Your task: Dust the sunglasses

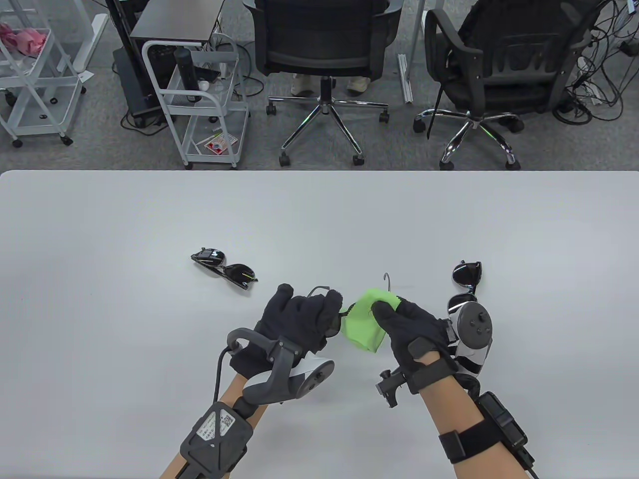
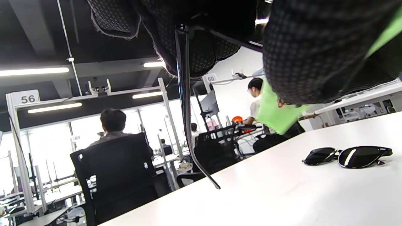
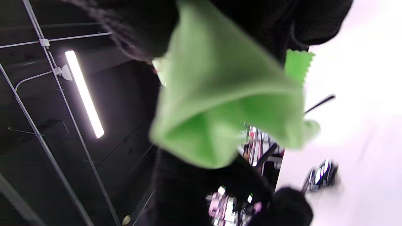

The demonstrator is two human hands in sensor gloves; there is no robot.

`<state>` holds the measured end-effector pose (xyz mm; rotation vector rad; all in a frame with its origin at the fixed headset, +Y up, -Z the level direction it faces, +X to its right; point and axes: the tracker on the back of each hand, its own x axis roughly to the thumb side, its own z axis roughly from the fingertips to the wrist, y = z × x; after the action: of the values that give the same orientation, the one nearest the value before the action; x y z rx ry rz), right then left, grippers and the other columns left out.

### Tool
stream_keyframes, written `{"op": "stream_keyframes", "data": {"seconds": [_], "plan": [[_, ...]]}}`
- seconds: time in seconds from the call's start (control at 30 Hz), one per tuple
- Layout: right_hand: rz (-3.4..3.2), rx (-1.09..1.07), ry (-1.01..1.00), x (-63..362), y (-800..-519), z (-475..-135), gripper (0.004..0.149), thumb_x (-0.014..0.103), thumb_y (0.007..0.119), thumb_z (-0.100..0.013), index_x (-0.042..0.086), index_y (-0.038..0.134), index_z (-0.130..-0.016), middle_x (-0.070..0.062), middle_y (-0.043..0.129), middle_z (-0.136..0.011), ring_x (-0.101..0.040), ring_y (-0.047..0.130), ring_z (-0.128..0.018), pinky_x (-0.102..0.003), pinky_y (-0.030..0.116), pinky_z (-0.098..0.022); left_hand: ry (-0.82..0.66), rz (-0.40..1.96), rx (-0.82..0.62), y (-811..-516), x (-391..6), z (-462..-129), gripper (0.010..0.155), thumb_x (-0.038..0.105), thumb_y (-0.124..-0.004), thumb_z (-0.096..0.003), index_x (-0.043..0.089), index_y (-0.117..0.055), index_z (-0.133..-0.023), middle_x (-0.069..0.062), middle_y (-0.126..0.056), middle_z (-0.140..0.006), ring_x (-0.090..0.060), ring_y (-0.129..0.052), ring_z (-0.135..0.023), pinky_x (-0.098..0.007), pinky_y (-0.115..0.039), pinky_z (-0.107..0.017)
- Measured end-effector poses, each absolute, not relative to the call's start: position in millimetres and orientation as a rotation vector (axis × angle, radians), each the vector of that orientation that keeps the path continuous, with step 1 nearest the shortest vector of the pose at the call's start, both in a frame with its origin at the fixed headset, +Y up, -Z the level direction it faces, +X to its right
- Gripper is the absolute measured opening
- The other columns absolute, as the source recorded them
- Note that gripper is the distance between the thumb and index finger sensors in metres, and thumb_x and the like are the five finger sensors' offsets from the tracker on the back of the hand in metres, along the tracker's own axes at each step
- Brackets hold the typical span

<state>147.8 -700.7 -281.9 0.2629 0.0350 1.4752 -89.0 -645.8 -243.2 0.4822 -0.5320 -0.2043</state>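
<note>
Left wrist view alone shows held sunglasses' temple arm (image 2: 188, 125) hanging free.

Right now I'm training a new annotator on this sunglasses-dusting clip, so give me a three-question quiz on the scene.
1. How many pairs of sunglasses lie on the table, untouched by either hand?
2. True or false: the right hand holds the green cloth.
3. What does the left hand hold? A) a spray bottle B) a pair of glasses C) nothing

Key:
1. Two: the left pair and the right pair.
2. True.
3. B.
</note>
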Motion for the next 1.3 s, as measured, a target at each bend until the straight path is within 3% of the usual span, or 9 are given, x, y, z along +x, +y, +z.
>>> {"op": "stream_keyframes", "data": {"seconds": [0.13,0.33,0.6,0.73,0.83,1.03,1.1,1.17,1.3], "plan": [[1.52,0.256,0.015,145,-699,-282,0.042,0.027,0.091,-0.04,0.014,0.088,-0.08,-0.005,0.099,-0.073,-0.031,0.101,-0.063,-0.06,0.072,-0.057,-0.53,-0.204,0.477,-646,-90,-244,0.096,0.058,-0.097,-0.024,0.036,-0.051,-0.106,0.018,-0.077,-0.096,-0.006,-0.094,-0.079,-0.048,-0.065,-0.077],[1.579,0.173,-0.108,151,-695,-278,0.04,0.046,0.088,-0.042,0.014,0.096,-0.065,-0.003,0.105,-0.055,-0.027,0.105,-0.046,-0.057,0.076,-0.054,-0.544,-0.199,0.486,-645,-84,-241,0.096,0.06,-0.096,-0.024,0.036,-0.051,-0.106,0.018,-0.077,-0.096,-0.005,-0.094,-0.079,-0.048,-0.065,-0.077],[1.468,0.271,0.041,144,-701,-281,0.044,0.029,0.088,-0.043,0.015,0.085,-0.084,-0.005,0.097,-0.079,-0.032,0.099,-0.068,-0.061,0.071,-0.058,-0.528,-0.203,0.481,-645,-91,-243,0.096,0.059,-0.097,-0.024,0.037,-0.051,-0.106,0.018,-0.077,-0.096,-0.005,-0.094,-0.079,-0.048,-0.065,-0.077],[1.611,0.209,-0.096,148,-694,-278,0.039,0.038,0.095,-0.039,0.016,0.092,-0.072,-0.001,0.103,-0.063,-0.026,0.104,-0.053,-0.058,0.075,-0.056,-0.543,-0.209,0.487,-644,-86,-241,0.096,0.059,-0.096,-0.024,0.037,-0.051,-0.106,0.019,-0.077,-0.095,-0.005,-0.094,-0.079,-0.048,-0.065,-0.077],[1.561,0.189,-0.111,150,-694,-277,0.041,0.046,0.086,-0.044,0.014,0.095,-0.068,-0.002,0.105,-0.057,-0.026,0.105,-0.048,-0.057,0.076,-0.055,-0.548,-0.188,0.487,-643,-84,-240,0.096,0.06,-0.096,-0.0237,0.037,-0.051,-0.106,0.019,-0.077,-0.095,-0.005,-0.094,-0.079,-0.048,-0.065,-0.077],[1.421,0.31,0.056,144,-698,-281,0.044,0.029,0.085,-0.044,0.014,0.084,-0.086,-0.005,0.096,-0.08,-0.032,0.098,-0.069,-0.061,0.07,-0.058,-0.532,-0.167,0.478,-643,-90,-242,0.096,0.06,-0.096,-0.0238,0.036,-0.052,-0.106,0.018,-0.078,-0.095,-0.005,-0.095,-0.078,-0.048,-0.065,-0.077],[1.491,0.264,-0.008,145,-694,-280,0.043,0.027,0.091,-0.041,0.014,0.087,-0.081,-0.005,0.098,-0.075,-0.031,0.1,-0.063,-0.06,0.072,-0.057,-0.541,-0.182,0.485,-643,-89,-241,0.096,0.06,-0.097,-0.0238,0.036,-0.052,-0.105,0.018,-0.078,-0.095,-0.005,-0.095,-0.078,-0.048,-0.065,-0.077],[1.637,0.22,-0.129,148,-689,-279,0.039,0.038,0.096,-0.038,0.017,0.093,-0.07,0.0,0.103,-0.061,-0.025,0.105,-0.051,-0.056,0.076,-0.055,-0.547,-0.195,0.493,-643,-86,-239,0.096,0.06,-0.096,-0.0237,0.036,-0.052,-0.105,0.019,-0.078,-0.095,-0.005,-0.095,-0.077,-0.048,-0.065,-0.077],[1.475,0.248,-0.086,148,-696,-280,0.045,0.048,0.078,-0.047,0.014,0.094,-0.072,-0.003,0.104,-0.062,-0.026,0.105,-0.053,-0.057,0.075,-0.057,-0.541,-0.121,0.483,-641,-89,-241,0.096,0.061,-0.096,-0.0236,0.036,-0.052,-0.105,0.019,-0.078,-0.095,-0.004,-0.095,-0.077,-0.047,-0.065,-0.077]]}}
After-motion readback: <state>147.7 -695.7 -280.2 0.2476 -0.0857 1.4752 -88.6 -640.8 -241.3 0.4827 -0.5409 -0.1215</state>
